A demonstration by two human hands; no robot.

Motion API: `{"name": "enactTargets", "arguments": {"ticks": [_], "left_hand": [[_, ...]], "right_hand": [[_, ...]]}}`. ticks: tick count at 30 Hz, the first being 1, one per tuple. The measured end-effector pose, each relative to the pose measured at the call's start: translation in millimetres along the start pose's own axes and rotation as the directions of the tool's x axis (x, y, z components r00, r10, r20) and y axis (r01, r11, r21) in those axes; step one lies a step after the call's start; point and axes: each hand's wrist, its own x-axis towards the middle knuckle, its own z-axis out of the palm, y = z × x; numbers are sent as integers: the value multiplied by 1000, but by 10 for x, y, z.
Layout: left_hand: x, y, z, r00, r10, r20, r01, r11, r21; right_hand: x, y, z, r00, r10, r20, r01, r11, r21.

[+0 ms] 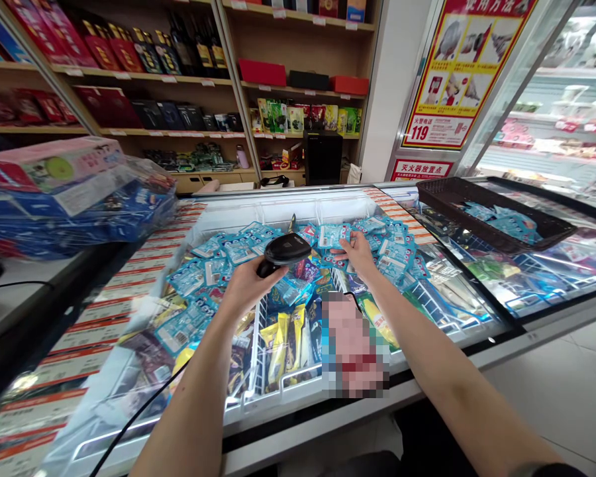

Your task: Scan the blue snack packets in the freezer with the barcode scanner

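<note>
A black barcode scanner (289, 248) is gripped in my left hand (248, 285), its head tilted over the glass and facing right. My right hand (359, 254) pinches one small blue packet (332, 235) by its right edge, just right of the scanner. Many similar blue packets (238, 248) lie spread on the glass lid around both hands, several with white barcode labels upward. A pixelated flat pinkish object (352, 344) rests near the front edge, below my right wrist; its details are hidden.
Under the glass, a chest freezer (298, 391) holds colourful wrapped goods in white wire baskets. To the right stands a dark tray (546, 232) with more blue packets. Plastic-wrapped boxes (74, 199) are stacked at left. A black cable (139, 419) runs beside my left forearm. Stocked shelves (169, 79) stand behind.
</note>
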Motion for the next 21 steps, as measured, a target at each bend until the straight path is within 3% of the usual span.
{"name": "enactTargets", "arguments": {"ticks": [5,9,16,21], "left_hand": [[24,-42,-47,988,-112,-106,107,993,-53],[67,-141,-64,964,-134,-229,137,991,-6],[99,-223,-68,958,-120,-259,130,991,22],[102,-212,-80,958,-116,-262,129,991,33]], "right_hand": [[31,-3,8,998,-13,-66,19,996,87],[29,-17,-10,991,-50,-128,61,994,90],[32,33,-100,968,-220,-122,189,956,-225],[28,43,-113,934,-337,-117,245,845,-475]]}}
